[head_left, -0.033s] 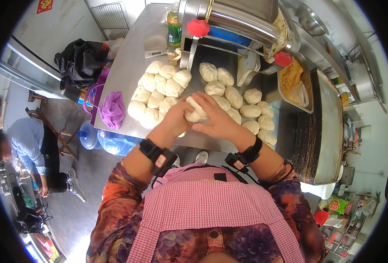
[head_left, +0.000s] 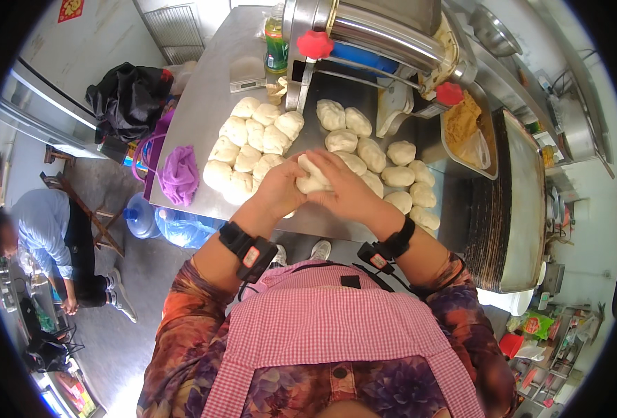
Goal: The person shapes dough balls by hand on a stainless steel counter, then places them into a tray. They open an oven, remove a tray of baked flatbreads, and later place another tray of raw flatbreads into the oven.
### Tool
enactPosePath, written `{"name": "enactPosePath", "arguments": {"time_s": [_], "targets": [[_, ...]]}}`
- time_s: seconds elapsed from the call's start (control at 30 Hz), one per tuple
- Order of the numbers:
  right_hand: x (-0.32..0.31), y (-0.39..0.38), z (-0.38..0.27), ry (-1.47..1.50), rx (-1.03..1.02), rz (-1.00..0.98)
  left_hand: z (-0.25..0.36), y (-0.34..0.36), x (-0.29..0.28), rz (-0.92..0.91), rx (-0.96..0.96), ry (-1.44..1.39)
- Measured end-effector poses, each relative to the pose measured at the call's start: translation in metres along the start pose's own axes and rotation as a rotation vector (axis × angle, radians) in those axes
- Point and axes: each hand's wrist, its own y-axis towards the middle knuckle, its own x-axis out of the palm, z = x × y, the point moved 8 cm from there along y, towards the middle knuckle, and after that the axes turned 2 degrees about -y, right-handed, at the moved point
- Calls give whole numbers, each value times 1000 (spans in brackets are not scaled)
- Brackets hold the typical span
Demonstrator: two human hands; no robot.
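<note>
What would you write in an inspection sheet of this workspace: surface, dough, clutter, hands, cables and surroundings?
Surface: metal table, with dough on its near part.
Dough: close-packed dough balls at left, more loosely set dough balls at right.
Clutter: purple cloth at the left edge; digital scale and green-labelled bottle farther back.
Hands: left hand and right hand cupped around one dough piece.
Cables: black cables near both wrists; where they lead cannot be told.
Surroundings: roller machine beyond the dough; another person at left.
</note>
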Motion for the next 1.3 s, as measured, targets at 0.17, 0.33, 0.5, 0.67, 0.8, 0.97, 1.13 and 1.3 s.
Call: {"name": "enactPosePath", "arguments": {"time_s": [0.17, 0.33, 0.5, 0.67, 0.8, 0.97, 1.13, 1.3], "targets": [[13, -3, 26, 263, 261, -103, 4, -14, -8, 163, -57, 382], [24, -14, 22, 995, 493, -228, 23, -18, -18, 281, 131, 782], [30, -16, 12, 1052, 568, -310, 17, -17, -4, 90, 139, 798], [-11, -15, 48, 462, 458, 37, 51, -29, -4, 115, 211, 666], [12, -25, 32, -324, 4, -128, 76, -48, -21, 88, 266, 578], [29, -31, 45, -270, 59, -57, 68, -64, -48, 138, 198, 549], [62, 1, 68, 116, 312, 41, 43, -79, -67, 274, 29, 598], [104, 22, 86, 40, 510, -311, 20, -83, -77, 221, -70, 484]]}}
